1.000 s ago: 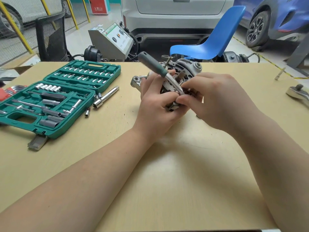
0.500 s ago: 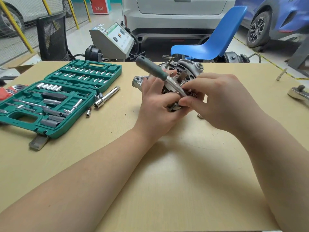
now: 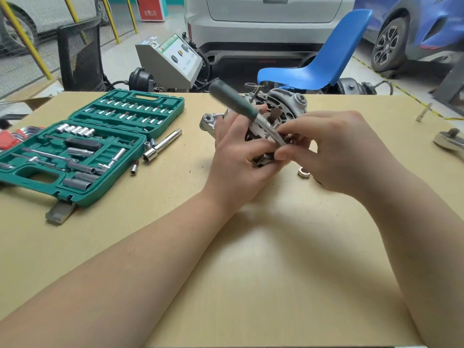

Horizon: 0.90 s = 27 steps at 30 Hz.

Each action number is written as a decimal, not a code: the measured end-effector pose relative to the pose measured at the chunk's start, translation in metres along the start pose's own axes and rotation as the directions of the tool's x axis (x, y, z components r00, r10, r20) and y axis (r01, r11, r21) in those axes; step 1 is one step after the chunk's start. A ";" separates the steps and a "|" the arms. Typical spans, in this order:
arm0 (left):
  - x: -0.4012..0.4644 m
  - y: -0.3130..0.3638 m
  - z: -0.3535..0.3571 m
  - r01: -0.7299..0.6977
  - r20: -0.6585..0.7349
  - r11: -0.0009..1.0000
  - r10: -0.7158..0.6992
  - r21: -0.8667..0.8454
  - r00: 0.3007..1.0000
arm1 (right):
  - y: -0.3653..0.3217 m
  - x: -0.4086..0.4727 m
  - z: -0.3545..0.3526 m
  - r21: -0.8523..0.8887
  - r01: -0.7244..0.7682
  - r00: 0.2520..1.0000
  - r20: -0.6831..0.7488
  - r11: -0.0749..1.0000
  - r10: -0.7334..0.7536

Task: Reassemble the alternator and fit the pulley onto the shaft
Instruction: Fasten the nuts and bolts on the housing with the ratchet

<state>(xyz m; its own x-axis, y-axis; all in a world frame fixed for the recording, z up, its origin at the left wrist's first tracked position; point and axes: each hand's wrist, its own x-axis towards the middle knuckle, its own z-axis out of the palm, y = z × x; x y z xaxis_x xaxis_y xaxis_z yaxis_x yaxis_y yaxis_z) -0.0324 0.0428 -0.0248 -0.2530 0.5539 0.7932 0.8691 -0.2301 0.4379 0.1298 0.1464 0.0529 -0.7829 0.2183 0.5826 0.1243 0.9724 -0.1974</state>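
The grey alternator (image 3: pixel 286 101) stands on the tan table (image 3: pixel 251 259) at its far middle, its shaft (image 3: pixel 275 112) sticking up. My left hand (image 3: pixel 241 156) grips the alternator's near side from the left. A ratchet driver with a dark green handle (image 3: pixel 233 99) slants up to the left over that hand, its metal head down between my two hands. My right hand (image 3: pixel 334 149) pinches the driver's head end against the alternator's near edge. What sits under the fingertips is hidden. A loose nut (image 3: pixel 303 174) lies on the table just below my right hand.
An open green socket case (image 3: pixel 82 146) fills the left of the table, with an extension bar (image 3: pixel 163 144) and loose sockets beside it. A ratchet head (image 3: pixel 449 141) lies at the right edge. Behind the table stand a blue chair (image 3: pixel 321 61), a grey machine (image 3: pixel 170 61) and parked cars.
The green handle has swung slightly left and blurs with motion. Both hands stay on the alternator's near edge; the nut under my right hand shows more plainly now.
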 end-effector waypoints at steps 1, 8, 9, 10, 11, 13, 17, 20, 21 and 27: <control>0.000 -0.001 0.000 0.016 0.005 1.000 -0.016 0.006 1.000 | 0.002 -0.001 -0.003 0.008 0.025 1.000 0.016 1.000 -0.025; -0.001 -0.005 0.000 -0.006 -0.004 1.000 0.006 0.029 1.000 | 0.007 -0.008 -0.009 0.041 0.017 0.997 0.075 0.999 -0.020; -0.001 -0.003 0.000 0.020 -0.014 1.000 -0.020 0.003 1.000 | 0.005 -0.008 -0.007 0.029 -0.006 0.998 0.060 1.000 0.004; -0.001 -0.002 -0.001 0.036 -0.014 0.999 -0.037 -0.020 0.999 | 0.003 -0.007 -0.005 0.016 -0.027 0.999 0.040 1.000 0.026; -0.001 -0.001 -0.001 0.030 -0.012 0.999 -0.030 -0.023 0.999 | 0.000 -0.006 -0.002 0.006 -0.041 0.999 0.016 0.999 0.041; -0.002 0.000 -0.001 0.020 0.005 1.000 -0.019 -0.006 1.000 | -0.003 -0.005 0.003 -0.012 -0.059 0.998 -0.018 0.998 0.059; -0.001 0.001 -0.001 0.038 0.014 0.999 -0.037 -0.012 0.999 | 0.002 -0.003 -0.002 -0.040 -0.029 0.999 0.013 0.999 0.029; -0.001 0.001 -0.003 0.045 0.029 0.999 -0.046 0.004 0.999 | 0.007 -0.005 -0.010 0.005 0.058 0.993 0.107 0.998 -0.059; -0.001 0.001 -0.002 0.022 0.026 1.000 -0.023 0.022 0.999 | 0.007 -0.007 -0.011 0.023 0.072 0.989 0.128 0.997 -0.075; 0.000 0.002 -0.003 0.021 0.014 1.000 -0.021 -0.021 1.000 | -0.002 -0.003 0.004 -0.071 -0.003 1.000 -0.032 0.997 0.001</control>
<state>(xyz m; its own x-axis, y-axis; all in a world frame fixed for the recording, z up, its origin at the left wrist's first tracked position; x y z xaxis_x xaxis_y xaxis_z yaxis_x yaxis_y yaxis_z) -0.0321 0.0398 -0.0225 -0.2651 0.5694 0.7782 0.8544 -0.2354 0.4633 0.1295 0.1433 0.0485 -0.7632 0.2218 0.6069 0.1696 0.9751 -0.1431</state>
